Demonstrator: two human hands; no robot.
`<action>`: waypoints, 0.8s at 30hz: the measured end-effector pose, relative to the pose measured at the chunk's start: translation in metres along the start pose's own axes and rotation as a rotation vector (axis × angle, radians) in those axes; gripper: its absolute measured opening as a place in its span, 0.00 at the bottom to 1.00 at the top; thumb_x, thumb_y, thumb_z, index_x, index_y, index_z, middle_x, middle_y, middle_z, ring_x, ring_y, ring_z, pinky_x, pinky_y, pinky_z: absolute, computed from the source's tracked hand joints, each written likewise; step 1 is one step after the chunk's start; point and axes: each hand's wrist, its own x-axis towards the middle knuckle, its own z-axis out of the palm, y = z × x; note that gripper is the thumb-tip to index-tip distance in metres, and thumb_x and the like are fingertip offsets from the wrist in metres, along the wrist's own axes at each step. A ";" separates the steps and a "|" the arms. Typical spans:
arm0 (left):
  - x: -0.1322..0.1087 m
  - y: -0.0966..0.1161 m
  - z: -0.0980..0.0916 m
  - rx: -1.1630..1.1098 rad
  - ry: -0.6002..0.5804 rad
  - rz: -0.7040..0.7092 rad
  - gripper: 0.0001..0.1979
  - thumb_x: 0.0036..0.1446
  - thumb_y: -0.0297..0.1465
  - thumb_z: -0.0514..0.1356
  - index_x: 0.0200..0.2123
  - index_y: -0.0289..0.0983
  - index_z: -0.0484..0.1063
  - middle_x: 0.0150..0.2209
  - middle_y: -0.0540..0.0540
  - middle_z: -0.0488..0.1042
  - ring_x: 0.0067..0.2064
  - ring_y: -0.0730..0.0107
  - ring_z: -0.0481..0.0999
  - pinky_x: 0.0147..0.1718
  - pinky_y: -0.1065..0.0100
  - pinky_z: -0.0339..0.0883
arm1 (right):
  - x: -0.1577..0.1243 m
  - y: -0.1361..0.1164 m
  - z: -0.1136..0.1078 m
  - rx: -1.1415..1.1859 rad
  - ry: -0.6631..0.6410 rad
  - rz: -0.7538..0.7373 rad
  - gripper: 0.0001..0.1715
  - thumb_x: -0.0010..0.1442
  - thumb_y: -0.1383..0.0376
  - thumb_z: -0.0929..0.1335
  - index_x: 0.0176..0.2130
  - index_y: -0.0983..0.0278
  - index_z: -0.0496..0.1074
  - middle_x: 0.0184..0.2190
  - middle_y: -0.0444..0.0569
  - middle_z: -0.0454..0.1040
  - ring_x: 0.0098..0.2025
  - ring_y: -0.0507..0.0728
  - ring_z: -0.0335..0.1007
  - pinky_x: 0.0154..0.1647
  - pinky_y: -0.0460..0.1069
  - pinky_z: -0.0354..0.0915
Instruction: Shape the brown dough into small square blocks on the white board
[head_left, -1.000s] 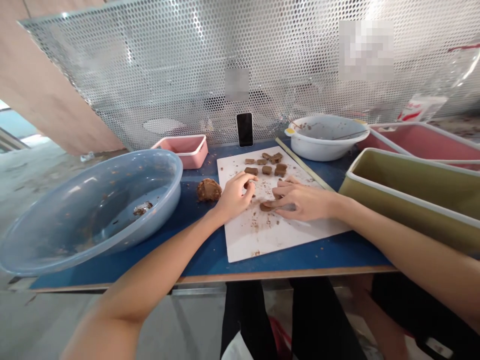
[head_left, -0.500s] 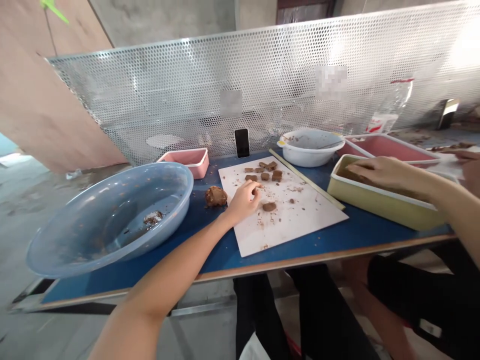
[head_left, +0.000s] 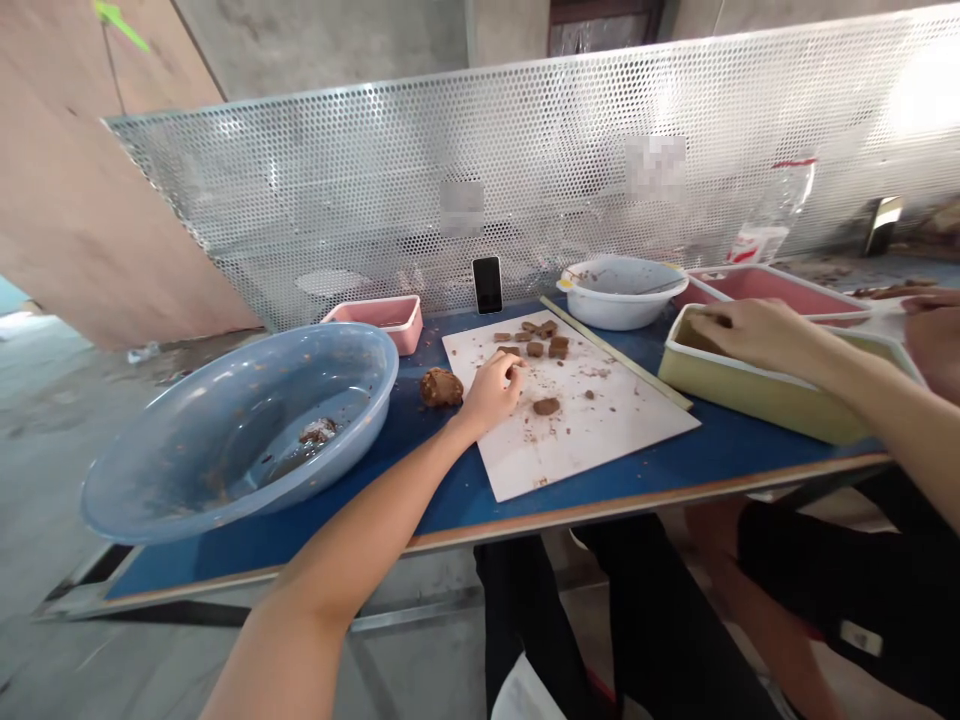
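My left hand (head_left: pixel 496 388) rests on the white board (head_left: pixel 592 425) with its fingers curled and pinched on a small brown piece I can barely see. A flattened brown lump (head_left: pixel 546 406) lies just right of it. Several cut brown pieces (head_left: pixel 538 340) sit at the board's far end. A round brown ball (head_left: pixel 441 387) lies on the blue table (head_left: pixel 420 500) left of the board. My right hand (head_left: pixel 742 332) reaches over the rim of the yellow-green tray (head_left: pixel 742 392), fingers curled on a small dark piece.
A large blue basin (head_left: pixel 240 430) with a scrap inside stands at left. A pink box (head_left: pixel 379 318), a phone (head_left: pixel 487 284), a white bowl (head_left: pixel 619 290) and a pink tray (head_left: pixel 765 285) line the perforated metal screen. Another person's hand (head_left: pixel 934 335) shows at the far right.
My right hand left the board and moved right into the yellow-green tray. The left hand stayed on the board. The view lifted and turned a little to the right.
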 end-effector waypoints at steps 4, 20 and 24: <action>-0.001 -0.003 0.001 0.008 -0.006 -0.001 0.11 0.73 0.24 0.57 0.48 0.37 0.80 0.47 0.42 0.82 0.41 0.63 0.81 0.46 0.62 0.75 | -0.048 -0.069 0.028 0.193 -0.214 -0.387 0.34 0.82 0.45 0.62 0.57 0.65 0.88 0.50 0.64 0.84 0.50 0.66 0.81 0.57 0.62 0.72; -0.003 -0.006 0.003 -0.001 0.001 0.060 0.11 0.72 0.24 0.55 0.47 0.39 0.78 0.49 0.40 0.83 0.49 0.59 0.83 0.54 0.57 0.77 | -0.119 -0.145 0.100 0.093 -0.211 -0.603 0.35 0.84 0.45 0.57 0.74 0.53 0.75 0.68 0.63 0.70 0.70 0.76 0.62 0.68 0.74 0.65; -0.003 -0.007 0.004 -0.006 0.004 0.064 0.11 0.72 0.24 0.55 0.46 0.39 0.78 0.49 0.40 0.83 0.50 0.58 0.84 0.54 0.57 0.77 | -0.123 -0.145 0.104 0.082 -0.151 -0.519 0.33 0.83 0.47 0.58 0.71 0.53 0.79 0.67 0.64 0.70 0.70 0.78 0.61 0.66 0.74 0.64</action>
